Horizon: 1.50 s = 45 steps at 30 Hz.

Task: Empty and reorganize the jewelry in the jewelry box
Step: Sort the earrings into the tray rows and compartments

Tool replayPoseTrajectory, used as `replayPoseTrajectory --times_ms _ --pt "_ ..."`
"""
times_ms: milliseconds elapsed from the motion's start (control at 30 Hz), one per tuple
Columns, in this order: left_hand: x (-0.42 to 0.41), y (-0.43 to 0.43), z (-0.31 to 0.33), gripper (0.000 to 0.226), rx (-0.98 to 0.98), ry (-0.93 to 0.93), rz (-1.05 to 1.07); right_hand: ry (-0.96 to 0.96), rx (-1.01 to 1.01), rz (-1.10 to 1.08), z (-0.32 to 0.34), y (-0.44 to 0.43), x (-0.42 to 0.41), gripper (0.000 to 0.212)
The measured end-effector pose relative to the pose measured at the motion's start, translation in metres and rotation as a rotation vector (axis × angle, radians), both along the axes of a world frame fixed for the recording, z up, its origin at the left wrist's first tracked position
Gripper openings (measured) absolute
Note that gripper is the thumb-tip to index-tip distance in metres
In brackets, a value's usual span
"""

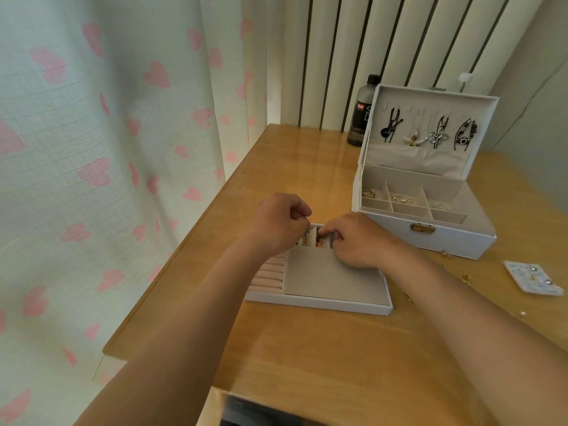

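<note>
A person sorts jewelry at a wooden surface beside a curtain printed with pink hearts. The left hand hovers over the far-left corner of a white tray. Its fingers are curled and the thumb is tucked against the forefinger as if nipping something small; whether it actually holds a piece cannot be told.

Ring rolls fill the tray's left side and a perforated pad its middle. A row of small compartments runs along the far edge, with a gold piece and an orange one visible in them. The right hand lies over the pad's far end, just beside the left hand, with its fingertips bent toward the compartment holding the orange piece. Its grip, too, is hidden by the knuckles.

Both hands meet at one spot, so the pieces being worked lie directly beneath the fingertips at the tray's far edge — the tray's long axis running across the body.

To the right and farther back stands the open box, with a few gold pieces in its divided base and necklaces hanging in the raised lid. A dark bottle stands behind its left corner. The box is nearer the right hand, which looks the likelier one to carry anything across. Loose gold bits and a card of earrings lie at far right — the sorting appears only part done.
</note>
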<state>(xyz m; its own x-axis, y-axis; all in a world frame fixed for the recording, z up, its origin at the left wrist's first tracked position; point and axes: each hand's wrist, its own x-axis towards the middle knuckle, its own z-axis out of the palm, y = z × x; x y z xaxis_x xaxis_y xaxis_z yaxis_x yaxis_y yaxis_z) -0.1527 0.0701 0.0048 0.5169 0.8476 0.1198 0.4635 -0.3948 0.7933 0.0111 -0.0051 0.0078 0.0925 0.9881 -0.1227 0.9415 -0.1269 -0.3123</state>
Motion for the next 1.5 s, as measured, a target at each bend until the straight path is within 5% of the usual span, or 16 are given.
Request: replayPoseTrajectory --times_ms 467,733,1033,1500 --pt "0.078 -0.057 0.011 0.016 0.086 0.040 -0.238 0.272 0.331 -0.314 0.031 -0.084 0.081 0.032" --pt "0.146 -0.105 -0.001 0.019 0.190 0.252 -0.450 0.354 0.365 -0.413 0.005 -0.130 0.131 0.026" --pt "0.175 -0.120 -0.013 0.018 0.193 0.332 -0.561 0.398 0.347 -0.339 -0.014 -0.160 0.169 0.030" --pt "0.181 -0.099 -0.026 0.018 0.285 0.167 -0.524 0.254 0.256 -0.176 -0.025 -0.160 0.178 0.026"
